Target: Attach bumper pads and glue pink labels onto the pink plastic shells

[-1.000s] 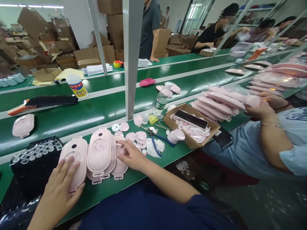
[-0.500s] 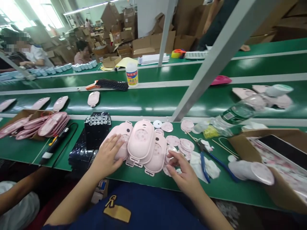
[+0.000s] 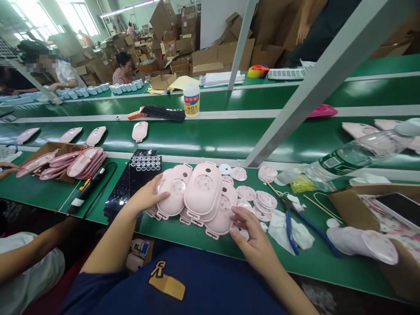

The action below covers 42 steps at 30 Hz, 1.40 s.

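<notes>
Several pale pink oval plastic covers (image 3: 202, 194), each with a small hole and slotted tabs, lie overlapping in front of me. My left hand (image 3: 149, 194) grips the left edge of the leftmost cover (image 3: 173, 201), its thumb over the top face. Beside the right-hand cover (image 3: 223, 221) is my right hand (image 3: 251, 229), thumb and fingers apart, fingertips at the cover's edge. Round patterned stickers (image 3: 265, 200) are spread to the right of the covers, some partly behind my right fingers.
Blue-handled pliers (image 3: 290, 227) lie on white tissue at right, near a plastic bottle (image 3: 348, 157) and a cardboard box (image 3: 348, 205). Black sheets (image 3: 121, 192), an electric screwdriver (image 3: 87, 188) and a box of pink parts (image 3: 87, 162) are at left. A slanted metal post (image 3: 295, 105) rises ahead.
My left hand has moved from lying flat over the left covers to gripping the left edge of one. The right hand stays by the right-hand cover. The view has shifted slightly left.
</notes>
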Each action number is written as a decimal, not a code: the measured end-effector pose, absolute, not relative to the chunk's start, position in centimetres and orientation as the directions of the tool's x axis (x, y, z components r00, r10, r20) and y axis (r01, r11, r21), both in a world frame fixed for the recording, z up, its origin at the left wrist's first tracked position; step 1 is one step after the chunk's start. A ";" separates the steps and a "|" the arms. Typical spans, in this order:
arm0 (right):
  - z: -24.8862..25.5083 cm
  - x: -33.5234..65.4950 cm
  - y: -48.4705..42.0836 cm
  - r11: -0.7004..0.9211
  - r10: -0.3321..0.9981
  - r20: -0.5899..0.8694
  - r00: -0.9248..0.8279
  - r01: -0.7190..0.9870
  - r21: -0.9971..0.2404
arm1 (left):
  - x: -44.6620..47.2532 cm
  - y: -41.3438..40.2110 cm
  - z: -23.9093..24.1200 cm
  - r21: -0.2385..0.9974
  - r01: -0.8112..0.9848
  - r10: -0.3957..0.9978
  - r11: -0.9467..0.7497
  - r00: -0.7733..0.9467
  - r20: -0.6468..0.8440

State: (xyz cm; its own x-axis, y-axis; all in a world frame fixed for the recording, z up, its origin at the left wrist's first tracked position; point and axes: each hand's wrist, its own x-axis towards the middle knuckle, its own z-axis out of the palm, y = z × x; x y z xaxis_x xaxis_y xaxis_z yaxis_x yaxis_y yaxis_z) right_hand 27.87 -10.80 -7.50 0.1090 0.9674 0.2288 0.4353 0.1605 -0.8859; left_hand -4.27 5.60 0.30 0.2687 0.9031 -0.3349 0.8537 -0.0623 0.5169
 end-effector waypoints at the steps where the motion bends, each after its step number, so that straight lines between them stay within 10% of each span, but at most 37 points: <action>1: -7.6 27.8 -10.8 0.160 0.967 0.229 0.111 0.435 -0.886 | -4.2 5.6 0.3 0.519 0.853 0.902 -0.052 0.263 -0.341; 26: -7.1 29.1 -10.6 0.157 0.959 0.271 0.080 0.646 -0.747 | -4.9 2.1 3.7 0.382 0.923 0.912 -0.042 0.191 -0.363; 42: -5.4 34.5 -11.6 -0.017 0.976 0.197 0.096 0.929 -0.369 | -5.2 3.6 3.8 0.460 0.887 0.965 -0.022 0.139 -0.221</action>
State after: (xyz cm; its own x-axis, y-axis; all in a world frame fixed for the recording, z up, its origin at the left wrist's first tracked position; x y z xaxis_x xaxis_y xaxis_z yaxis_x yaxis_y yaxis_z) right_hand 34.46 -11.59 -5.39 0.0959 0.9757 0.1970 0.9293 -0.0169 -0.3690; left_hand -5.22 3.56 3.83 0.1385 0.9654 -0.2209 0.8874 -0.0220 0.4605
